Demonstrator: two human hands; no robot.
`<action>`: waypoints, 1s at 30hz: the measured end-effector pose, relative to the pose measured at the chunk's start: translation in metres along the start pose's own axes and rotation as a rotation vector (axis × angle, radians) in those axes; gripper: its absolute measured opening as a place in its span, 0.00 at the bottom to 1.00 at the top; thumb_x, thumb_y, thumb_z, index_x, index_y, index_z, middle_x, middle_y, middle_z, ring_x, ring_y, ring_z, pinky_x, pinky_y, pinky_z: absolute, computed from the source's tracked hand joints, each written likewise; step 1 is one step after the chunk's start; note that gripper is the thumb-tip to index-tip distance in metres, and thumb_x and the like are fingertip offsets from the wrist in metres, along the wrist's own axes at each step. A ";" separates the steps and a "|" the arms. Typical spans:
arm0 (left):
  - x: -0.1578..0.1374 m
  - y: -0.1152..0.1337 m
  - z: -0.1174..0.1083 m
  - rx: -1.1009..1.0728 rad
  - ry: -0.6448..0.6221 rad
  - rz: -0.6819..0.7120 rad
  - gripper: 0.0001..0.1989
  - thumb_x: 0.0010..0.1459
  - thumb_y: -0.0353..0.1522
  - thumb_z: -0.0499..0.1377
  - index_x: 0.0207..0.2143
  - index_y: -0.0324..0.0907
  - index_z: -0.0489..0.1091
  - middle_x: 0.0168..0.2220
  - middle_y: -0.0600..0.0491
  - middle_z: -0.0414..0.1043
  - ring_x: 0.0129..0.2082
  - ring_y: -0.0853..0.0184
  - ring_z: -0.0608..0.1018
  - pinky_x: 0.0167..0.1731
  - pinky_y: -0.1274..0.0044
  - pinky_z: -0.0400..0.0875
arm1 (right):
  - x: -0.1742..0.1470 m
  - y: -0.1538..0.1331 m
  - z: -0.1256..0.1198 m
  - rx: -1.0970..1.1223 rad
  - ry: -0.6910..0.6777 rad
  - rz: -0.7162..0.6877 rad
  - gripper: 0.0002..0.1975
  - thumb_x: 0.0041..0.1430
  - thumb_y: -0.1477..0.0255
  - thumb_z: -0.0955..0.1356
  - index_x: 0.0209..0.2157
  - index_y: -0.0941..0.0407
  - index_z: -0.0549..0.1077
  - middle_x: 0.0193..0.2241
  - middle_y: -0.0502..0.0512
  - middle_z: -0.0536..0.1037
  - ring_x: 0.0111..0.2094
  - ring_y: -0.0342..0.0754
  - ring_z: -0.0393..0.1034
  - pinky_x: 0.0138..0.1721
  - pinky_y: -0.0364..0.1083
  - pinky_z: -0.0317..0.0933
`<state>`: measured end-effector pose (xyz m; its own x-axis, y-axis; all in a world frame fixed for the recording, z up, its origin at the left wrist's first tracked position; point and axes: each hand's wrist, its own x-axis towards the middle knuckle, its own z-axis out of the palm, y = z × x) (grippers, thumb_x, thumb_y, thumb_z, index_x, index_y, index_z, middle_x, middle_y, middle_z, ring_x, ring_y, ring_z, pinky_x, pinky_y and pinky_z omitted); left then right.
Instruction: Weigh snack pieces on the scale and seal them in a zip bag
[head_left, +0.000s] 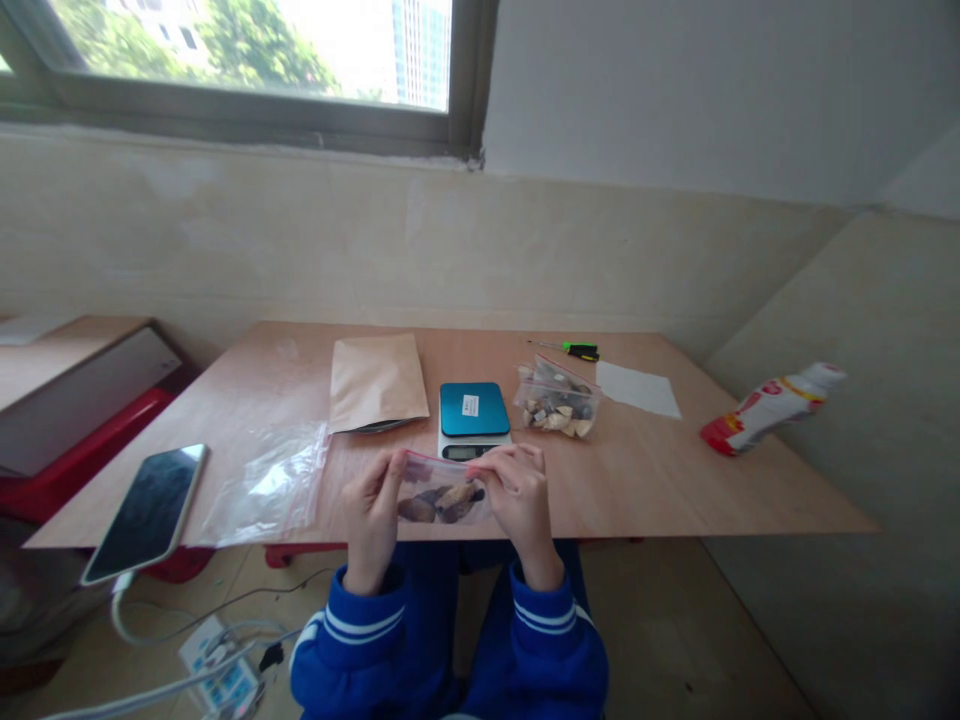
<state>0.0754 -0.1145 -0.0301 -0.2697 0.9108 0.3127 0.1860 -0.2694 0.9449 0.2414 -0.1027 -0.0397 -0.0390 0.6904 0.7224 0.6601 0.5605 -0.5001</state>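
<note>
Between my two hands, at the table's front edge, hangs a clear zip bag (442, 502) with a red seal and brown, stone-like pieces inside. My left hand (375, 510) pinches its top left corner. The fingers of my right hand (519, 495) are closed on the seal near the top right corner. Right behind the bag is a small digital scale (474, 412) with a blue top and a white label, its display partly covered. To the right of the scale, another filled zip bag (559, 405) holds several similar pieces.
A brown paper pouch (379, 383) and empty clear zip bags (266, 485) lie left. A cabled phone (150, 510) overhangs the front left edge. Right are a screwdriver (577, 350), white paper (637, 388) and a red-and-white bottle (772, 410). A power strip (219, 670) is on the floor.
</note>
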 end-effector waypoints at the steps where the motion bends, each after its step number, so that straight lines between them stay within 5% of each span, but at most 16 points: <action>1: 0.000 0.001 0.000 -0.003 0.017 -0.001 0.15 0.60 0.38 0.55 0.25 0.42 0.73 0.23 0.55 0.75 0.26 0.68 0.77 0.29 0.79 0.71 | 0.000 0.000 0.000 0.003 -0.002 -0.001 0.10 0.60 0.74 0.68 0.25 0.52 0.77 0.23 0.47 0.78 0.30 0.45 0.70 0.42 0.49 0.54; 6: 0.003 -0.002 -0.001 -0.083 0.127 -0.042 0.17 0.60 0.40 0.55 0.22 0.41 0.70 0.20 0.56 0.71 0.22 0.71 0.73 0.23 0.80 0.67 | -0.001 0.009 -0.005 0.071 -0.103 0.042 0.04 0.56 0.69 0.71 0.34 0.48 0.80 0.26 0.48 0.79 0.34 0.48 0.71 0.41 0.49 0.58; 12: 0.009 -0.015 -0.010 -0.134 0.155 -0.061 0.16 0.58 0.40 0.57 0.21 0.41 0.70 0.20 0.57 0.70 0.23 0.71 0.72 0.27 0.79 0.67 | -0.004 0.017 -0.011 0.178 -0.117 0.082 0.09 0.59 0.70 0.69 0.26 0.51 0.79 0.27 0.50 0.81 0.31 0.47 0.73 0.42 0.51 0.60; 18: 0.010 -0.017 -0.007 -0.209 0.196 -0.114 0.17 0.58 0.40 0.56 0.20 0.40 0.68 0.18 0.57 0.69 0.20 0.72 0.71 0.23 0.80 0.65 | -0.005 0.018 -0.006 0.338 -0.190 0.209 0.08 0.58 0.64 0.69 0.32 0.50 0.80 0.30 0.53 0.82 0.33 0.49 0.75 0.39 0.50 0.66; 23: 0.012 -0.011 0.003 -0.454 0.293 -0.252 0.15 0.55 0.40 0.59 0.22 0.40 0.67 0.18 0.59 0.68 0.17 0.75 0.69 0.20 0.82 0.64 | -0.009 0.021 -0.003 0.706 -0.354 0.414 0.32 0.50 0.58 0.72 0.56 0.51 0.68 0.54 0.58 0.72 0.51 0.53 0.70 0.50 0.52 0.65; 27: 0.015 -0.014 0.012 -0.573 0.302 -0.327 0.13 0.51 0.41 0.63 0.24 0.41 0.67 0.20 0.60 0.70 0.20 0.75 0.73 0.24 0.82 0.68 | -0.016 0.022 0.008 0.759 -0.410 0.484 0.26 0.49 0.62 0.73 0.50 0.54 0.71 0.48 0.57 0.77 0.49 0.52 0.72 0.50 0.52 0.66; 30: 0.018 -0.024 0.016 -0.548 0.157 -0.378 0.18 0.53 0.47 0.58 0.30 0.40 0.72 0.26 0.55 0.76 0.28 0.70 0.78 0.32 0.78 0.72 | -0.021 0.031 0.012 0.696 -0.260 0.589 0.18 0.50 0.61 0.72 0.42 0.55 0.76 0.39 0.56 0.80 0.41 0.51 0.76 0.45 0.50 0.69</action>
<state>0.0809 -0.0866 -0.0490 -0.3632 0.9285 -0.0771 -0.4416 -0.0987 0.8918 0.2542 -0.0941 -0.0757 -0.0630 0.9824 0.1759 0.0344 0.1783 -0.9834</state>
